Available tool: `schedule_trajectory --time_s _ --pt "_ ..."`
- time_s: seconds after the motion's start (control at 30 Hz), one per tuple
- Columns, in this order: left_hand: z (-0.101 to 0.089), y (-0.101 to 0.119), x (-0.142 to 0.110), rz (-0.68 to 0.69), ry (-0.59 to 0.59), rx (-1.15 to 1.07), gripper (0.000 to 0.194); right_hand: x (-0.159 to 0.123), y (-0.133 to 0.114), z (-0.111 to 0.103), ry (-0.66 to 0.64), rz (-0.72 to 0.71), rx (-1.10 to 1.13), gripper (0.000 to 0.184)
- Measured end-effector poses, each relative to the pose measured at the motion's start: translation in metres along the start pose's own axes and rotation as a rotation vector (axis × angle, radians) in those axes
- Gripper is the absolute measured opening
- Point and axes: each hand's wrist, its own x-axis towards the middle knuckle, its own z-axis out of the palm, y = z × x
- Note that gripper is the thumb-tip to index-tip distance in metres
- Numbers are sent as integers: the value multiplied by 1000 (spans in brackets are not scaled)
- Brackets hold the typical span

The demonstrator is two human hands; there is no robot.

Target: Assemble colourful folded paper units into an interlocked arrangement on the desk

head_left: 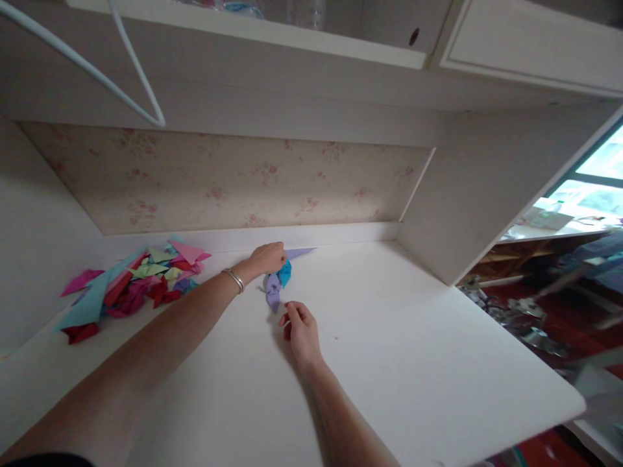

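Note:
My left hand point(267, 257), with a silver bracelet point(234, 279) on its wrist, is closed on a folded paper piece of blue and lilac point(278, 280) near the back of the white desk point(389, 337). A lilac point point(299, 252) sticks out past the fingers to the right. My right hand point(300, 327) rests on the desk just in front of the piece. Its fingers are curled, with thumb and forefinger close to the lilac lower tip; whether they touch it I cannot tell.
A heap of folded coloured paper pieces point(131, 285) lies at the back left of the desk. A floral back panel point(233, 181) and a shelf point(292, 39) rise behind. A side wall point(487, 194) closes the right; the desk edge drops off beyond.

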Motion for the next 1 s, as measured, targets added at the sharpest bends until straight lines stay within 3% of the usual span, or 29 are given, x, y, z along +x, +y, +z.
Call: schedule_trajectory --time_s 0.37,0.8,1.0 --pt "8 -2 1 -82 -5 -27 30 1 4 1 -40 -16 -110 33" --pt "2 2 -6 -28 -61 -24 23 2 4 -1 -50 -49 -164 32" --pt "-7 1 -13 -51 -31 -30 26 2 6 -1 -53 -44 -149 33"
